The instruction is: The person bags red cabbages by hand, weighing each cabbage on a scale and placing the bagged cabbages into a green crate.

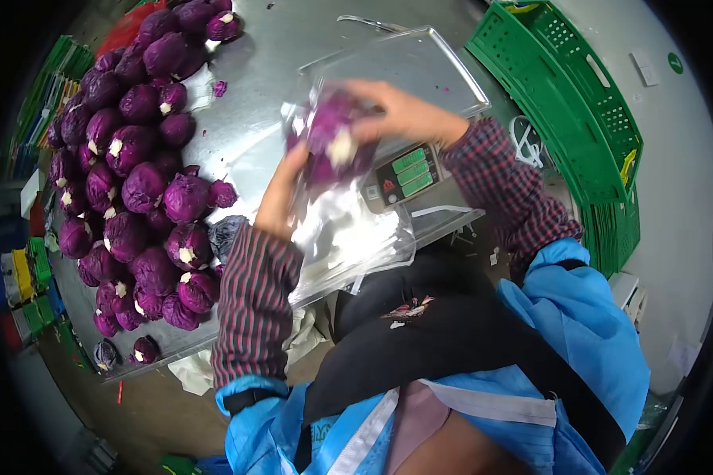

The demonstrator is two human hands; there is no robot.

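Note:
A red cabbage with a pale cut stem is inside or behind clear plastic, blurred by motion, above the metal table. My left hand grips its near left side through the clear plastic bag. From the right, my right hand closes its fingers over the cabbage's far side and top. Loose clear plastic lies below the cabbage, near the table's front edge. Just right of it is a weighing scale with green displays, partly covered by the plastic and my right forearm.
Many red cabbages are heaped on the left of the metal table. A shallow metal tray lies behind the scale, near a curved knife. Green crates are stacked at the right.

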